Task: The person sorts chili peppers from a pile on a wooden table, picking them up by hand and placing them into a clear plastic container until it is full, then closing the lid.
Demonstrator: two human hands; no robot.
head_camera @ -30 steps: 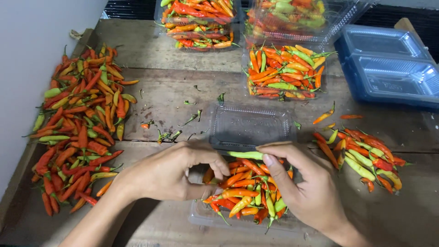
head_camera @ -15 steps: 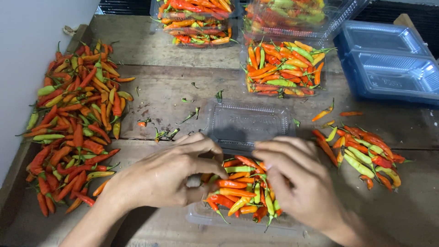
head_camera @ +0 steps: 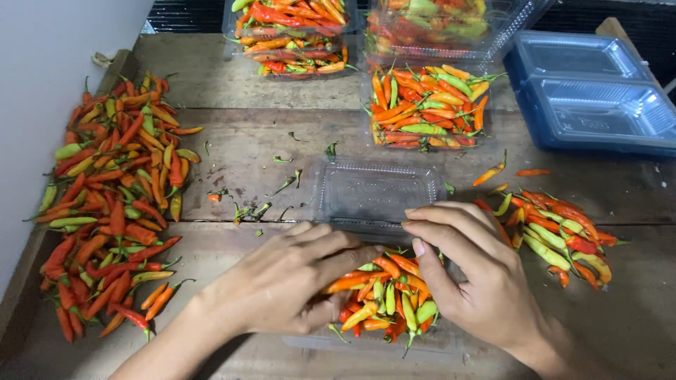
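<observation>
Two bare hands press down on a heap of chillies [head_camera: 384, 295] in a clear plastic clamshell tray [head_camera: 366, 343] at the near edge of a worn wooden counter [head_camera: 239, 151]. The left hand [head_camera: 285, 281] lies flat with fingers stretched across the pile from nine o'clock; the right hand [head_camera: 468, 271] cups it from three o'clock, thumb tucked against the peppers. The tray's hinged lid [head_camera: 377, 193] stands open at twelve o'clock, so this pack looks full but not yet shut. The chillies are slim and glossy, a mix of orange, red and green, stems attached. Much remains loose: a large pile [head_camera: 105, 204] at nine o'clock and a smaller one [head_camera: 560, 232] at three o'clock. Farther back, one filled open tray [head_camera: 426, 109] sits at one o'clock, two more filled packs [head_camera: 292, 32] beyond it, and empty trays on blue ones [head_camera: 591, 91] wait at two o'clock.
</observation>
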